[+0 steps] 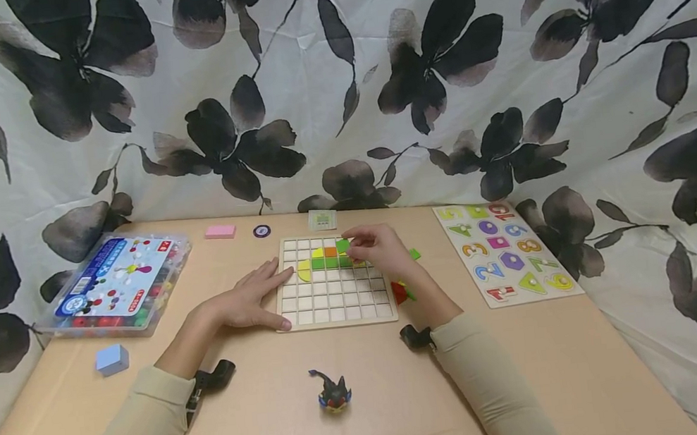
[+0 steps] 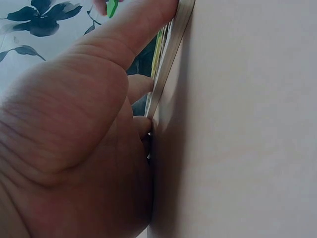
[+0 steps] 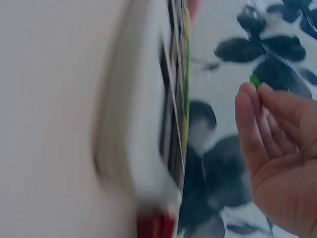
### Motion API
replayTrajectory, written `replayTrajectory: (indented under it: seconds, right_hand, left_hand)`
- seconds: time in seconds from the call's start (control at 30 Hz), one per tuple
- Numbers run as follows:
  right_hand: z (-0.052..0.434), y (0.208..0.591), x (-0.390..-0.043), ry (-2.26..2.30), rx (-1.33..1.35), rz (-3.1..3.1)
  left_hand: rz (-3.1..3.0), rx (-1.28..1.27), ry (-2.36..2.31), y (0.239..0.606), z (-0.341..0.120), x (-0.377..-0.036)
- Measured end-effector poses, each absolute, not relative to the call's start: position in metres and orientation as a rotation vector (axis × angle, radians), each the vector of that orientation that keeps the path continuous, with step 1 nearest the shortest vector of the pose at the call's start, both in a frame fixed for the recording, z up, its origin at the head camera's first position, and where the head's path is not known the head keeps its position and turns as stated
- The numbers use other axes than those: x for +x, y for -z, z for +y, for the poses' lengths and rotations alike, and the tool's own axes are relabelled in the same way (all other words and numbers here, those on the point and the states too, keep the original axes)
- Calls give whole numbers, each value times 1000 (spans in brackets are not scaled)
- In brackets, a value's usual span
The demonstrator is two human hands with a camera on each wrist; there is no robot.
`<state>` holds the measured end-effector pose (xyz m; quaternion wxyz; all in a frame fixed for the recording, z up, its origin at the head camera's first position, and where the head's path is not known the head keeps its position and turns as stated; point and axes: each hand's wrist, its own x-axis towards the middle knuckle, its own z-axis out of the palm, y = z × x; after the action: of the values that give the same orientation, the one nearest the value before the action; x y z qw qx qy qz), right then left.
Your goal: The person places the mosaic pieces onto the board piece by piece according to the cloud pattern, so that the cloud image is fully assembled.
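A wooden grid board (image 1: 338, 305) lies flat on the table, with yellow (image 1: 304, 272), orange (image 1: 330, 252) and green tiles (image 1: 324, 264) in its upper cells. My left hand (image 1: 245, 300) rests at the board's left edge, thumb and fingers extended; the left wrist view shows the thumb touching the board's side. Over the upper right cells, my right hand (image 1: 384, 249) pinches a small green tile (image 3: 254, 80) between thumb and fingertips. Partly hidden behind the right forearm, red pieces (image 1: 399, 292) lie beside the board, and another green piece (image 1: 415, 254) sits farther back.
A clear plastic case (image 1: 119, 284) and blue block (image 1: 112, 359) stand at left. Behind the board lie a pink block (image 1: 220, 232), a round token (image 1: 262, 231) and a small square card (image 1: 322, 219). A number board (image 1: 508, 250) lies right; a dark figurine (image 1: 333, 393) stands in front.
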<state>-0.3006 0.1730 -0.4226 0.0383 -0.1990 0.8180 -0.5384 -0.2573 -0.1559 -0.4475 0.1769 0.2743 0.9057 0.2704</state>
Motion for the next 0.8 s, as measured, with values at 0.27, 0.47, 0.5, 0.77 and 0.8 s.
replayTrajectory:
  seconds: [0.27,0.47,0.5,0.77,0.8]
  right_hand:
    - [139,427,-293,1608,-570,2466]
    - [131,439,-293,1434,-626,2552]
    - [130,441,-294,1416,-626,2555]
    - [129,449,-293,1370,-653,2591]
    - [129,450,-293,1363,-653,2594]
  left_hand:
    - [2562,774,-762,446,-156,-257]
    - [2558,769,-774,446,-156,-257]
    - [2557,769,-773,446,-157,-257]
    - [2550,760,-776,447,-157,-258]
    - [2550,761,-775,447,-157,-258]
